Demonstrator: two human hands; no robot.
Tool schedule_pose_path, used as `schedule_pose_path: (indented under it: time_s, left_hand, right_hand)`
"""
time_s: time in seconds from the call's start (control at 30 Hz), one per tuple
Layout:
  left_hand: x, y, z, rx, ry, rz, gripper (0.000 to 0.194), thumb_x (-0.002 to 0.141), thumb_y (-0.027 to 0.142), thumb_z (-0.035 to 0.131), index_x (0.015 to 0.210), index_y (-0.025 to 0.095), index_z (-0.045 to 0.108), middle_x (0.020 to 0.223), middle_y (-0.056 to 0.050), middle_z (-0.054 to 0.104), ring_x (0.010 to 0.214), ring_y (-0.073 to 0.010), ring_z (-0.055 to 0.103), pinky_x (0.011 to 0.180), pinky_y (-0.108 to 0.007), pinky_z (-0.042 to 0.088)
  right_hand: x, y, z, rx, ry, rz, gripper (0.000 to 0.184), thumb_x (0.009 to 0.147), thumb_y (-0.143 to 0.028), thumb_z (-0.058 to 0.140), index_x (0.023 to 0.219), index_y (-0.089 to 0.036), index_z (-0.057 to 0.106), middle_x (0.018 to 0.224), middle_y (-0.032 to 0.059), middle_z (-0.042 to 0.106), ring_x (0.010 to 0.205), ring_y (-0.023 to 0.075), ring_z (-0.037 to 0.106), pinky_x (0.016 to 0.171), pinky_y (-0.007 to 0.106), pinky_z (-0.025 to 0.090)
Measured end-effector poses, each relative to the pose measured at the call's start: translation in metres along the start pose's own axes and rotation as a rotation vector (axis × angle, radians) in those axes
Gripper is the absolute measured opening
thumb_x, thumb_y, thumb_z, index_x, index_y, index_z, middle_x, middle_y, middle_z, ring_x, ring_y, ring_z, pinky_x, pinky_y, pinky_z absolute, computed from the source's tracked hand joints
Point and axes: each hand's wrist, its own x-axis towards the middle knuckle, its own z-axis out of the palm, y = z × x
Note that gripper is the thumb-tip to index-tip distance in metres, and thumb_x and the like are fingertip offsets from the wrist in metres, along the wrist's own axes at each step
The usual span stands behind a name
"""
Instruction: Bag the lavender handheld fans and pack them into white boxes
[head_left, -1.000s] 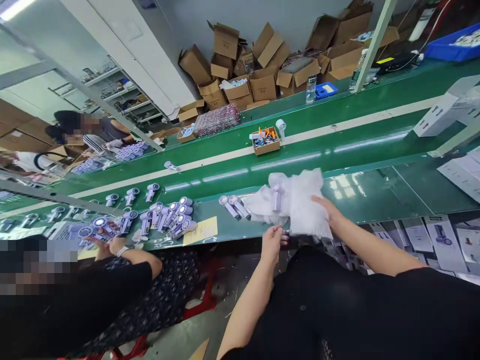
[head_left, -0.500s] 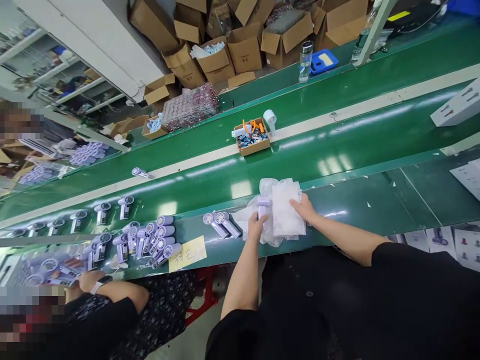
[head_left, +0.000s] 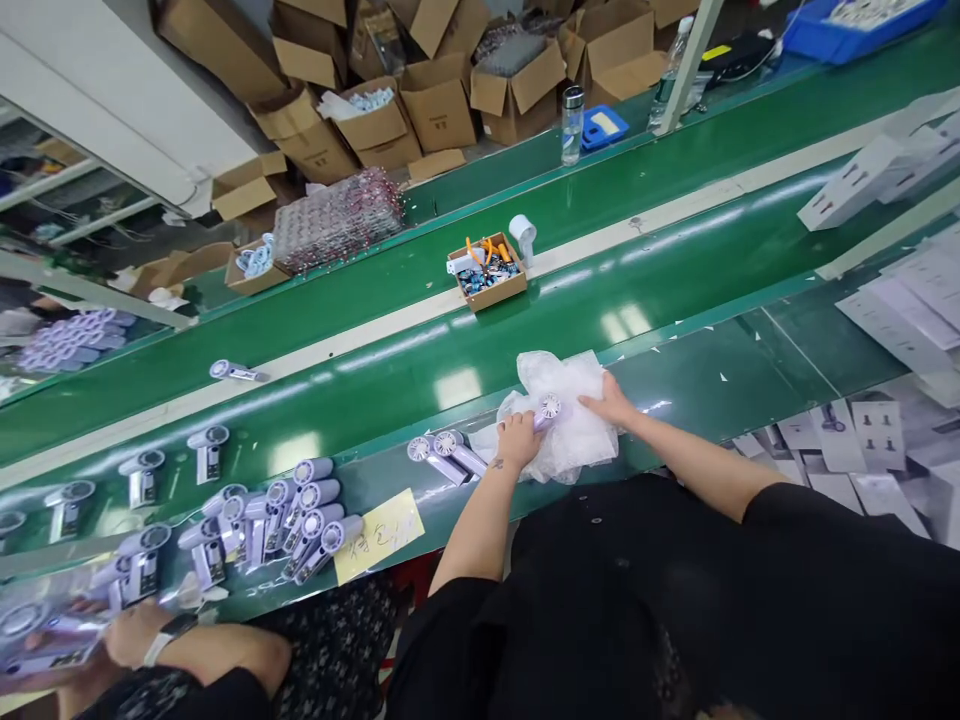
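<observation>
My left hand is closed around a small purple handheld fan at the near edge of the green bench. My right hand rests with fingers pinched on a pile of clear plastic bags right beside the fan. Two more purple fans lie just left of my left hand. Further left sits a cluster of several purple fans next to a yellow paper note.
A green conveyor belt runs across the view, carrying upright fans. A small cardboard box of parts and a white fan sit behind it. A co-worker's hand handles fans at lower left. White product boxes lie right; cardboard cartons stack behind.
My left hand rose from the bench edge to the bag pile and took hold of a purple fan. My right hand stayed on the bags. The view tilted downward.
</observation>
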Motion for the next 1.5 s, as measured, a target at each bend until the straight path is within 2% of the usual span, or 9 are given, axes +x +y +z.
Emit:
schedule_pose_path:
  time_s: [0.13, 0.27, 0.57, 0.77, 0.9, 1.03, 1.2, 1.33, 1.5]
  left_hand:
    - [-0.039, -0.025, -0.008, -0.195, 0.267, -0.023, 0.042, 0.087, 0.038, 0.047, 0.123, 0.017, 0.05, 0.115, -0.014, 0.058, 0.111, -0.0269, 0.049, 0.094, -0.041, 0.037]
    - [-0.089, -0.08, -0.008, -0.453, 0.547, -0.601, 0.033, 0.09, 0.039, 0.036, 0.095, 0.016, 0.059, 0.098, -0.014, 0.063, 0.101, -0.0258, 0.056, 0.091, -0.039, 0.04]
    - [-0.09, -0.128, 0.01, -0.873, 0.441, -0.996, 0.026, 0.07, 0.044, 0.059, 0.075, 0.018, 0.056, 0.069, -0.009, 0.062, 0.078, -0.0276, 0.064, 0.068, -0.037, 0.048]
    - [-0.113, -0.08, -0.017, -1.336, 0.586, -0.804, 0.035, 0.075, 0.049, 0.048, 0.082, 0.015, 0.054, 0.069, -0.003, 0.057, 0.059, -0.0148, 0.058, 0.049, -0.025, 0.044]
    - [-0.096, 0.017, -0.037, -1.738, 0.208, -0.294, 0.039, 0.068, 0.051, 0.064, 0.078, 0.013, 0.057, 0.063, -0.001, 0.055, 0.05, -0.0107, 0.05, 0.045, -0.023, 0.041]
    - [-0.076, 0.067, -0.046, -1.466, -0.225, 0.058, 0.037, 0.074, 0.05, 0.062, 0.084, 0.014, 0.064, 0.069, -0.004, 0.06, 0.058, -0.0136, 0.055, 0.057, -0.027, 0.047]
    - [-0.08, -0.002, -0.032, -0.631, 0.222, -0.177, 0.02, 0.083, 0.034, 0.054, 0.089, 0.018, 0.064, 0.088, -0.009, 0.061, 0.088, -0.0226, 0.057, 0.083, -0.035, 0.044]
    - [-0.09, -0.026, 0.004, -0.184, 0.109, -0.116, 0.052, 0.071, 0.032, 0.068, 0.119, 0.02, 0.055, 0.113, -0.013, 0.053, 0.11, -0.0293, 0.047, 0.094, -0.04, 0.038]
    - [-0.086, -0.015, 0.026, -0.255, 0.123, -0.18, 0.023, 0.087, 0.025, 0.046, 0.099, 0.02, 0.065, 0.097, -0.012, 0.062, 0.102, -0.0258, 0.052, 0.091, -0.037, 0.039]
  right_hand:
    - [-0.018, -0.005, -0.027, -0.104, 0.161, -0.18, 0.084, 0.069, -0.055, 0.062, 0.134, -0.013, 0.029, 0.129, 0.0205, 0.037, 0.127, 0.0344, 0.032, 0.104, 0.052, 0.031]
    - [-0.038, -0.016, -0.048, -0.127, 0.259, -0.312, 0.059, 0.071, -0.046, 0.059, 0.118, -0.012, 0.048, 0.125, 0.0202, 0.04, 0.119, 0.033, 0.041, 0.096, 0.049, 0.042]
    - [-0.089, -0.09, -0.045, 0.07, -0.082, -0.467, 0.018, 0.078, -0.037, 0.057, 0.087, -0.022, 0.062, 0.098, 0.0093, 0.061, 0.093, 0.0227, 0.056, 0.089, 0.038, 0.046]
    - [-0.104, -0.097, -0.049, 0.508, -0.159, -0.076, 0.023, 0.074, -0.04, 0.066, 0.084, -0.02, 0.06, 0.07, 0.0028, 0.061, 0.064, 0.0156, 0.058, 0.064, 0.029, 0.05]
    - [-0.1, -0.101, -0.042, 1.029, -0.528, 0.255, 0.032, 0.077, -0.04, 0.064, 0.099, -0.018, 0.057, 0.092, 0.0081, 0.067, 0.081, 0.0185, 0.065, 0.074, 0.034, 0.053]
    - [-0.098, -0.091, -0.055, 1.232, -0.504, 0.316, 0.024, 0.082, -0.037, 0.059, 0.094, -0.016, 0.058, 0.09, 0.008, 0.067, 0.08, 0.0182, 0.065, 0.077, 0.035, 0.054]
    - [-0.099, -0.051, -0.097, 1.263, -0.31, 0.348, 0.018, 0.084, -0.033, 0.056, 0.094, -0.018, 0.058, 0.092, 0.0067, 0.065, 0.07, 0.0155, 0.062, 0.059, 0.029, 0.055]
    - [-0.103, -0.052, -0.099, 1.185, -0.412, 0.362, 0.024, 0.077, -0.025, 0.062, 0.099, -0.019, 0.055, 0.086, 0.0053, 0.065, 0.071, 0.0174, 0.063, 0.058, 0.03, 0.055]
    - [-0.105, -0.08, -0.077, 1.11, -0.674, 0.288, 0.037, 0.067, -0.021, 0.071, 0.099, -0.018, 0.053, 0.082, 0.0052, 0.065, 0.068, 0.0188, 0.065, 0.059, 0.032, 0.056]
